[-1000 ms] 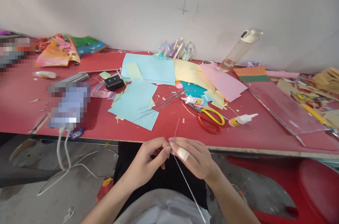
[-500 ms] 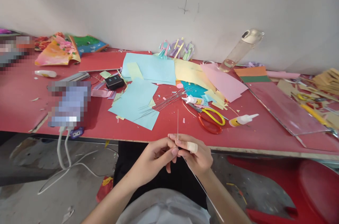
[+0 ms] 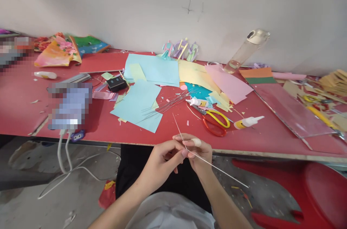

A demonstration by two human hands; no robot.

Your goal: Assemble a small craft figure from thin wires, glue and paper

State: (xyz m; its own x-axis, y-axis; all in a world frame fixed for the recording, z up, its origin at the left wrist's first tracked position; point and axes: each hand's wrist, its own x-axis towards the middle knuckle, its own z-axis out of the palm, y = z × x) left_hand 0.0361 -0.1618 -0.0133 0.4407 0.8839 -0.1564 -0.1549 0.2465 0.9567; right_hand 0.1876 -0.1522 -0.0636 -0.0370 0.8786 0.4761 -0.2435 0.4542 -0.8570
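Note:
My left hand [image 3: 159,162] and my right hand [image 3: 197,151] meet just in front of the red table's near edge [image 3: 271,149], fingertips pinched together on a thin silver wire [image 3: 217,168]. The wire runs from up-left over the table, through the pinch, and down to the right over the floor. A plaster wraps one finger of my right hand. A bundle of more wires [image 3: 165,105] lies on light blue paper [image 3: 138,104] beyond my hands.
Yellow-and-red scissors [image 3: 215,120], two glue bottles [image 3: 248,122], pastel paper sheets [image 3: 227,82] and a black box [image 3: 116,83] lie on the table. A clear bottle [image 3: 245,51] leans on the wall. White cables [image 3: 65,156] hang at left; a red chair [image 3: 298,189] is at right.
The wire has swung: its lower end rose from pointing down toward my lap to pointing out to the right. My hands shifted slightly right, staying pinched together.

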